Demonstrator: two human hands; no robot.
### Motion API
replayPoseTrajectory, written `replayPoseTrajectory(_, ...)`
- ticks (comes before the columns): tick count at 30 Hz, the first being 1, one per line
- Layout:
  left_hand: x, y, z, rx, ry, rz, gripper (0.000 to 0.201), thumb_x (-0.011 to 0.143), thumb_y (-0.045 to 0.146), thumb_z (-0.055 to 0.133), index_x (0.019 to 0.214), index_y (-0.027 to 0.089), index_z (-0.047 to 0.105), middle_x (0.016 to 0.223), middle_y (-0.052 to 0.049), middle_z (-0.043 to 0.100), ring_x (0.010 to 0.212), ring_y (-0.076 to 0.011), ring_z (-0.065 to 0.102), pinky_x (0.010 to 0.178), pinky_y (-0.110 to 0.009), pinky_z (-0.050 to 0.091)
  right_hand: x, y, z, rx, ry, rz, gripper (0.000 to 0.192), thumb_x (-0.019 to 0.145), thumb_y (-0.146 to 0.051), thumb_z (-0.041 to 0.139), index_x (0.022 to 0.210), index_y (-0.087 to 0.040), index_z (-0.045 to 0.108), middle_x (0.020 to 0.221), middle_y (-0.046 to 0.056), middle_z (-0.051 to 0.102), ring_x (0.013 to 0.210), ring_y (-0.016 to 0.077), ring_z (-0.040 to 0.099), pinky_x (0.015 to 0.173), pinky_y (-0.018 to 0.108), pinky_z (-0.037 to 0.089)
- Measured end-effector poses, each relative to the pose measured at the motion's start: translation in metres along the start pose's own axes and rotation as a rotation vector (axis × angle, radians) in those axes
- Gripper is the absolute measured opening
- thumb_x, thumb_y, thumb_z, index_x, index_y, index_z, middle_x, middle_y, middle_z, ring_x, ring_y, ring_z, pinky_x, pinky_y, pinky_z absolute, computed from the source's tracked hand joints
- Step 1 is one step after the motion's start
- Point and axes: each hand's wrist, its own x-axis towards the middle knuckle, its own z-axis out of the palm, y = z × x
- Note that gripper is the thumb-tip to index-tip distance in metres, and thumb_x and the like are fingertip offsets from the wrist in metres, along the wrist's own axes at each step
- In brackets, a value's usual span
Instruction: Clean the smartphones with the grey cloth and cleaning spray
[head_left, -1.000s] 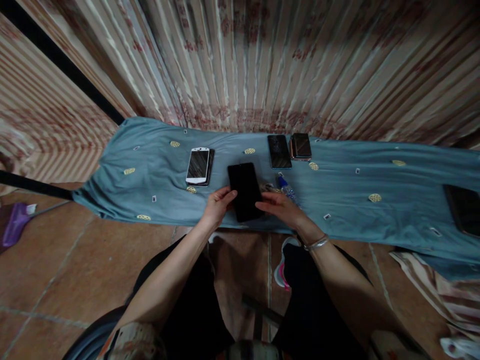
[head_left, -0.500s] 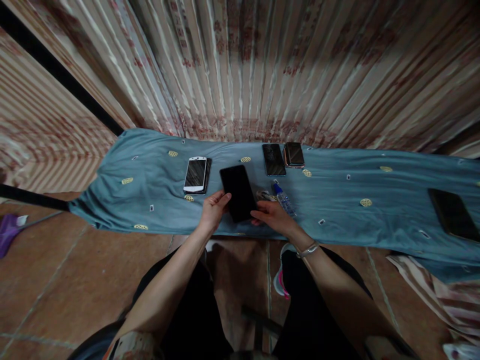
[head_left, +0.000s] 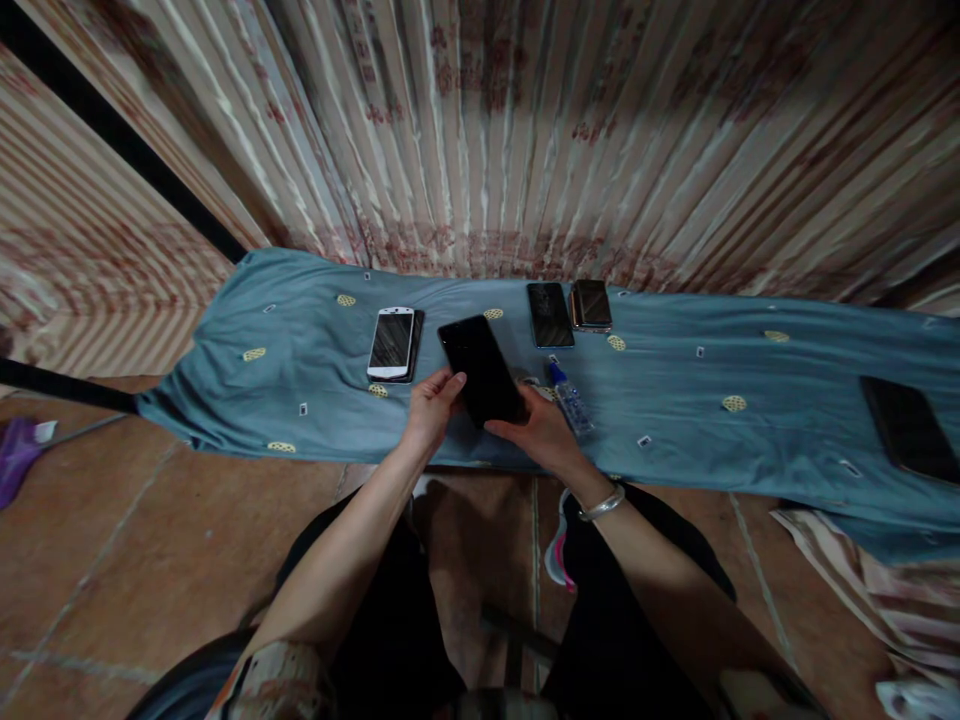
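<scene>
Phone (head_left: pixel 481 369) black, glossy, screen dark, tilted; left hand (head_left: pixel 430 408), right hand (head_left: pixel 541 432) grip its edges.

I hold a black phone (head_left: pixel 481 368), its dark glossy screen up and blank, tilted leftward, its near end raised just above the blue-clothed surface (head_left: pixel 675 390).

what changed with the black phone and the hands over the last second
The black phone has turned, its top now leaning left, and its sheen suggests it is tipped up off the blue cloth. The left hand still grips its left edge; the right hand has slid in under its near right corner. The white phone, the two phones at the back and the small bottle lie as before.
</scene>
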Motion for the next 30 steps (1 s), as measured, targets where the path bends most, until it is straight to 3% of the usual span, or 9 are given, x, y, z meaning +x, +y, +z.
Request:
replayPoseTrajectory(4,0.002,-0.001,0.001,0.000,-0.029,0.004,0.032,0.057,0.039,0.081,0.067,0.017,0.061,0.063,0.004,0.057,0.058,-0.0084,0.050,0.055,-0.021,0.042,-0.003,-0.004,0.003,-0.102,0.046,0.009,0.056,0.066,-0.035,0.080,0.116,-0.020,0.059,0.100,0.007,0.069,0.093,0.0274,0.066,0.083,0.043,0.052)
replayPoseTrajectory(6,0.003,0.000,0.002,-0.002,-0.035,0.019,0.031,0.057,0.039,0.082,0.070,0.017,0.063,0.065,0.003,0.059,0.059,-0.0094,0.052,0.056,-0.022,0.043,-0.004,-0.002,0.004,-0.089,0.058,-0.025,0.067,0.069,-0.033,0.078,0.129,-0.020,0.052,0.114,0.010,0.068,0.105,0.0291,0.065,0.092,0.047,0.051)
replayPoseTrajectory(9,0.004,0.000,0.004,0.011,-0.042,0.066,0.031,0.058,0.039,0.082,0.066,0.017,0.062,0.062,0.003,0.057,0.057,-0.0088,0.049,0.052,-0.021,0.039,-0.006,0.001,0.005,-0.058,0.089,-0.125,0.086,0.073,-0.034,0.075,0.147,-0.020,0.033,0.141,0.015,0.054,0.128,0.0300,0.053,0.108,0.049,0.042)
replayPoseTrajectory(12,0.005,-0.002,0.006,0.048,-0.061,0.101,0.031,0.060,0.040,0.081,0.063,0.017,0.061,0.060,0.004,0.056,0.055,-0.0080,0.046,0.050,-0.021,0.038,-0.010,-0.001,0.008,-0.123,0.094,-0.194,0.094,0.075,-0.043,0.074,0.151,-0.015,0.026,0.151,0.019,0.042,0.140,0.0327,0.041,0.115,0.052,0.034)
replayPoseTrajectory(16,0.007,-0.003,0.007,0.075,-0.071,0.124,0.031,0.060,0.041,0.080,0.062,0.016,0.061,0.058,0.004,0.055,0.053,-0.0073,0.045,0.049,-0.020,0.038,-0.011,-0.013,0.016,-0.248,0.113,-0.196,0.102,0.071,-0.044,0.078,0.151,-0.009,0.025,0.150,0.024,0.041,0.139,0.0370,0.040,0.114,0.054,0.034)
replayPoseTrajectory(21,0.009,-0.001,0.004,0.050,-0.046,0.132,0.034,0.056,0.043,0.081,0.068,0.015,0.065,0.061,0.003,0.059,0.056,-0.0086,0.050,0.052,-0.020,0.042,-0.005,-0.025,0.025,-0.274,0.161,-0.121,0.093,0.073,-0.035,0.074,0.150,-0.007,0.027,0.143,0.024,0.050,0.132,0.0357,0.050,0.108,0.052,0.041)
replayPoseTrajectory(26,0.008,0.000,0.001,0.077,-0.035,0.117,0.037,0.061,0.044,0.080,0.081,0.014,0.071,0.069,0.000,0.066,0.063,-0.0114,0.056,0.056,-0.022,0.046,0.000,-0.023,0.024,-0.172,0.152,-0.075,0.089,0.072,-0.039,0.073,0.147,-0.013,0.034,0.139,0.019,0.056,0.127,0.0326,0.055,0.106,0.050,0.043)
replayPoseTrajectory(30,0.005,0.001,0.002,0.007,-0.049,0.045,0.039,0.065,0.042,0.079,0.091,0.014,0.071,0.078,-0.004,0.070,0.072,-0.0151,0.063,0.064,-0.026,0.052,0.008,-0.016,0.021,0.056,0.124,0.068,0.087,0.066,-0.046,0.078,0.140,-0.017,0.045,0.125,0.013,0.066,0.117,0.0298,0.062,0.103,0.048,0.045)
